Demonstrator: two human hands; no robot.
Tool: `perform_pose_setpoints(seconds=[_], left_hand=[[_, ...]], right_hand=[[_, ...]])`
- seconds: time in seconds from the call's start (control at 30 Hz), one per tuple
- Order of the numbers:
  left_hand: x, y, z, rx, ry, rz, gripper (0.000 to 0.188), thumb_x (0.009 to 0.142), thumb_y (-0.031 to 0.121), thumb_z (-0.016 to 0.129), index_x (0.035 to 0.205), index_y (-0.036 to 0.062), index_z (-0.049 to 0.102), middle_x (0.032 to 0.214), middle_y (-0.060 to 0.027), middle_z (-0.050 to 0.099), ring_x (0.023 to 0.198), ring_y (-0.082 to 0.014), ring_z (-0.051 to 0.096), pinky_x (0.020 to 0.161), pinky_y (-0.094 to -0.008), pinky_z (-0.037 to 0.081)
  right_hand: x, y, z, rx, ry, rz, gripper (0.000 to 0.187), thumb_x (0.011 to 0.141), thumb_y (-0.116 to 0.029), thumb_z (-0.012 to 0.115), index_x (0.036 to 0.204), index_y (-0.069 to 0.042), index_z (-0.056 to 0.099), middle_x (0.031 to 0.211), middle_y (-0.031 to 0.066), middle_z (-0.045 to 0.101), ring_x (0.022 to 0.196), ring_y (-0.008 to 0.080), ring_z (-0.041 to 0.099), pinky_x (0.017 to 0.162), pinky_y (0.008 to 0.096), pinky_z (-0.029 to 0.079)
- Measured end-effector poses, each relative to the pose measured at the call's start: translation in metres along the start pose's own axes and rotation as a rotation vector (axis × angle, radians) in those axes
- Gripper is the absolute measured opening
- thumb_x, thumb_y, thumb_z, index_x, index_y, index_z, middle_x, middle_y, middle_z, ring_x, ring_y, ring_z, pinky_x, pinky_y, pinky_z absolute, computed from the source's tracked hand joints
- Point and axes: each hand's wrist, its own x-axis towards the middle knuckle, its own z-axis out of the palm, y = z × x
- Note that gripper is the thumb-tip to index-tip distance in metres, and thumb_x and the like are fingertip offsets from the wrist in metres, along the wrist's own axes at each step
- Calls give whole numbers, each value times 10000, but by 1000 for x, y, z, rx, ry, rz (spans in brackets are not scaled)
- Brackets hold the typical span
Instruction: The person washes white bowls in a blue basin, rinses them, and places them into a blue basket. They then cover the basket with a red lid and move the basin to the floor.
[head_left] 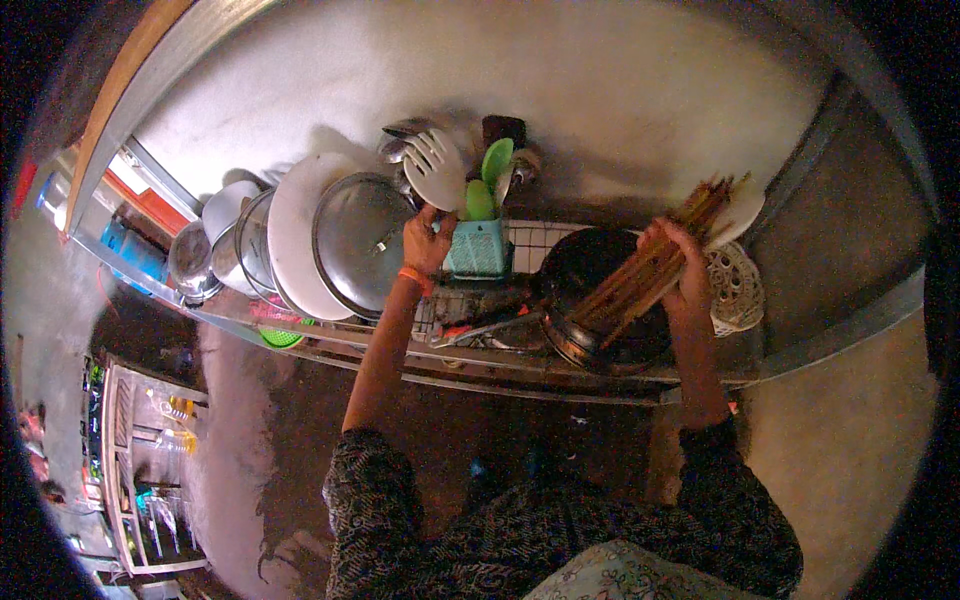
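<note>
My left hand (429,240), with an orange band at the wrist, is closed at the lower end of a white slotted spatula (433,172). The spatula's slotted head points up, and its handle is hidden. Against that hand's right side stands a teal utensil basket (476,250) with green spoons (482,202) sticking out of it. My right hand (680,262) grips a bundle of thin brown sticks (640,280) slantwise. The bundle passes over a dark round pan (580,262), and its upper ends reach toward the wall.
A glass-like lid (362,245), a large white plate (290,240) and several pots line the shelf's left. Right of the sticks lies a woven, lattice-like basket (735,290). Red-handled tongs or a similar tool (485,327) rest by the shelf's front edge. A wall (640,110) stands behind.
</note>
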Motion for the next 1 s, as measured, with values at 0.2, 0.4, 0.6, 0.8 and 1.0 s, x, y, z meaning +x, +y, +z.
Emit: perform_pose_setpoints(seconds=[0.2,0.4,0.6,0.8,1.0], left_hand=[[-34,9,8,179,-49,212,267,700,49,693,955,83,624,927,-123,646,959,-367,559,904,-450,410],[-69,25,8,117,54,144,334,618,-54,663,913,102,641,895,-91,650,919,-321,583,883,-430,429],[-112,28,6,167,3,210,320,620,-41,645,907,99,645,925,-85,643,964,-320,572,861,-414,440],[-148,3,37,172,-119,303,311,642,-7,637,931,110,642,971,-80,629,1004,-313,560,868,-408,450],[-160,-65,73,189,-239,417,304,664,28,628,954,121,638,1016,-75,615,1043,-307,549,875,-401,460]], right_hand=[[29,-2,102,-49,-167,-212,312,804,-73,668,1089,-12,554,972,82,608,900,219,612,841,371,504],[55,12,191,-232,-332,-617,295,771,-36,691,1039,-5,572,988,91,610,883,217,630,824,353,503],[57,66,221,-345,-450,-705,244,756,-8,689,978,1,587,893,70,638,824,168,638,751,315,527],[42,116,203,-688,-398,-467,184,774,-31,696,943,-22,625,855,42,661,746,135,641,682,286,528],[52,123,175,-801,-395,-528,148,759,-58,724,883,-16,655,818,30,674,727,112,646,674,277,532]])
